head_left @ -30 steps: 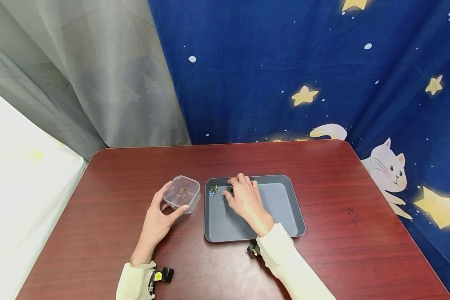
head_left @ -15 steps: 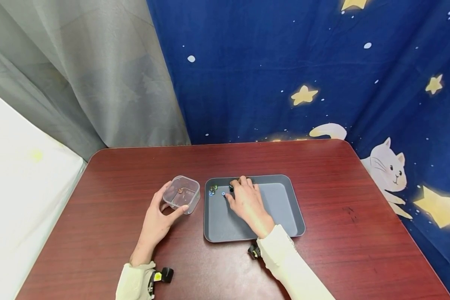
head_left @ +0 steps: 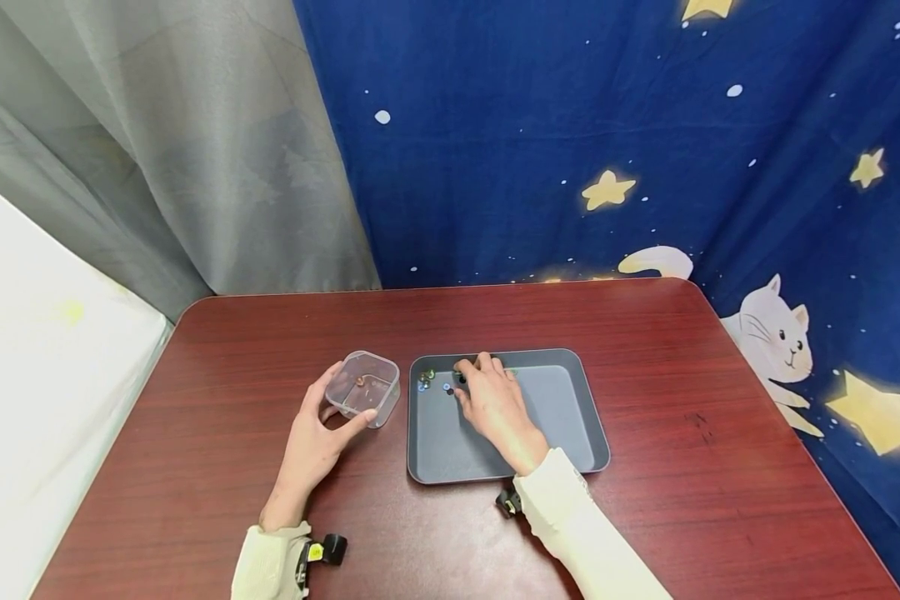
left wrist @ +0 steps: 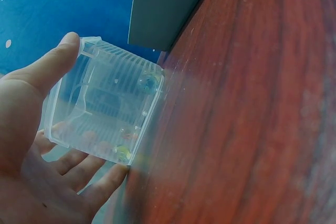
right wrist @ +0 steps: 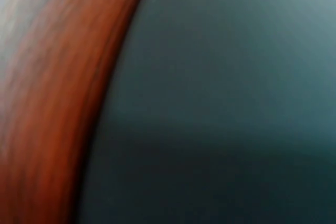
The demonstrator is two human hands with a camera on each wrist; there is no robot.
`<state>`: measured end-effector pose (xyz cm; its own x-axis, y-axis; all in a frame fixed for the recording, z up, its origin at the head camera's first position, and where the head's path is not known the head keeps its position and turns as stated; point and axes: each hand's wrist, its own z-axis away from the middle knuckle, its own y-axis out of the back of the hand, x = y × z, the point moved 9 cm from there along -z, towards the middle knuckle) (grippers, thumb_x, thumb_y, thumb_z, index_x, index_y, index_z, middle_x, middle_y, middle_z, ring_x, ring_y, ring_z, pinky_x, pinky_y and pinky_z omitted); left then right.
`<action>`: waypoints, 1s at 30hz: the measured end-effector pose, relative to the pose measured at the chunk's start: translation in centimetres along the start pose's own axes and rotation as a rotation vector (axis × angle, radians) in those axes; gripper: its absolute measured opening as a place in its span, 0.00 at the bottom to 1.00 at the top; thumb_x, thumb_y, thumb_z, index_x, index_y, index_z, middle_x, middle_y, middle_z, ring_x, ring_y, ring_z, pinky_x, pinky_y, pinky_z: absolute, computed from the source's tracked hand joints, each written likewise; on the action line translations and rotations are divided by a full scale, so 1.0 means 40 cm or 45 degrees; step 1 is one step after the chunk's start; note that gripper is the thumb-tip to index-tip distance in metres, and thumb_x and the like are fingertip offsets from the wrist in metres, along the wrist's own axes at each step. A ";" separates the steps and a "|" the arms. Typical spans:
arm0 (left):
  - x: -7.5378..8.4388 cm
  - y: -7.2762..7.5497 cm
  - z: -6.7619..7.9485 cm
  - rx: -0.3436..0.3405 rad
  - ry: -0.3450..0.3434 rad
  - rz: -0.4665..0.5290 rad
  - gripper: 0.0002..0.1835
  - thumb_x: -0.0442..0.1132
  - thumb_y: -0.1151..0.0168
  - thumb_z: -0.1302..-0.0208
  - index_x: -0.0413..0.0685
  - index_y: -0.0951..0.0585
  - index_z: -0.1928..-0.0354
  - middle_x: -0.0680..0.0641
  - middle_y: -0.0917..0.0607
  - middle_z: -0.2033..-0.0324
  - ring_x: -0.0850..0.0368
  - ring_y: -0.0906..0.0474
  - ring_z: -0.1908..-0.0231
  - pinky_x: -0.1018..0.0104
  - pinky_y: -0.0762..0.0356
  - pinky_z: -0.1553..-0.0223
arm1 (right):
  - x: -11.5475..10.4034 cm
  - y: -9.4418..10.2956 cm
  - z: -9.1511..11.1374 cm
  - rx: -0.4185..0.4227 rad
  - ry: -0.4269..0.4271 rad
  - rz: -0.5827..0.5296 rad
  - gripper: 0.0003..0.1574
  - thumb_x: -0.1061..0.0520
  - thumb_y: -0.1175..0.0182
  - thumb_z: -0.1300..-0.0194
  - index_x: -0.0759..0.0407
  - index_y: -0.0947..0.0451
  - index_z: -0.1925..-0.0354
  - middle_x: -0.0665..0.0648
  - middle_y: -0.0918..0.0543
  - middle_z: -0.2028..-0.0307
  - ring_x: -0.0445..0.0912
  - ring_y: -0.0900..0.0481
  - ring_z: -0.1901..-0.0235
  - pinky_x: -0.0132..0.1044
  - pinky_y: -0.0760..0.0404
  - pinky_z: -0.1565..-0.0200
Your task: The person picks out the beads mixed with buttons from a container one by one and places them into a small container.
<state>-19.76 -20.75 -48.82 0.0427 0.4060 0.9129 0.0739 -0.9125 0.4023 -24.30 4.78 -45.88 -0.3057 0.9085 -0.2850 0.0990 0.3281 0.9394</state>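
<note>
My left hand (head_left: 317, 446) grips a clear plastic box (head_left: 363, 387), thumb on its near side and fingers round the far left. Through its wall in the left wrist view show a bluish marble (left wrist: 148, 82) and a yellow-green marble (left wrist: 123, 153). Over the grey tray (head_left: 450, 454) my right hand (head_left: 495, 408) reaches down, thumb and forefinger apart around a dark marble (head_left: 462, 379). A blue marble (head_left: 446, 387) lies just left of the thumb. Several green and blue marbles (head_left: 427, 379) sit in the tray's far left corner. The right wrist view shows no hand.
Both tray and box are on a reddish wooden table (head_left: 682, 433). Behind it hang a grey curtain (head_left: 247, 150) and a blue starry curtain (head_left: 510, 142). A white surface (head_left: 45, 400) borders the table on the left.
The right thumb and forefinger have spread and shifted slightly right, uncovering the blue marble and a dark one beside it. My left hand and the box stay in place.
</note>
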 end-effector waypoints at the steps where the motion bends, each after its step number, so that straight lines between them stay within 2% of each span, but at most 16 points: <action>1: -0.001 0.000 0.000 0.000 0.002 0.004 0.48 0.44 0.23 0.37 0.65 0.39 0.20 0.43 0.34 0.25 0.41 0.22 0.34 0.81 0.23 0.45 | 0.000 0.000 0.000 0.008 0.005 0.002 0.22 0.51 0.30 0.31 0.49 0.18 0.40 0.57 0.19 0.51 0.53 0.22 0.52 0.46 0.23 0.58; 9: -0.001 0.000 -0.003 0.005 0.003 0.009 0.48 0.45 0.22 0.38 0.65 0.38 0.20 0.44 0.32 0.26 0.43 0.21 0.36 0.81 0.23 0.46 | -0.004 0.006 0.003 0.067 0.051 0.001 0.21 0.56 0.28 0.34 0.51 0.17 0.43 0.55 0.18 0.53 0.53 0.22 0.55 0.46 0.21 0.61; 24: 0.000 0.003 -0.003 0.018 -0.015 -0.001 0.48 0.44 0.22 0.39 0.65 0.37 0.20 0.43 0.31 0.28 0.42 0.20 0.36 0.79 0.22 0.45 | -0.005 0.002 -0.001 0.018 0.065 -0.020 0.13 0.61 0.31 0.32 0.52 0.14 0.49 0.53 0.18 0.55 0.52 0.19 0.52 0.48 0.18 0.55; 30: 0.000 0.002 -0.003 0.016 -0.017 0.001 0.48 0.44 0.22 0.39 0.65 0.38 0.20 0.43 0.31 0.27 0.42 0.20 0.36 0.81 0.22 0.46 | -0.005 0.000 -0.001 0.013 0.068 0.000 0.11 0.61 0.32 0.32 0.53 0.13 0.52 0.53 0.17 0.57 0.53 0.17 0.53 0.48 0.17 0.56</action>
<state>-19.88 -20.82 -48.77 0.0559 0.4058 0.9123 0.0863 -0.9122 0.4005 -24.27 4.60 -45.82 -0.3558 0.8935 -0.2740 0.1083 0.3307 0.9375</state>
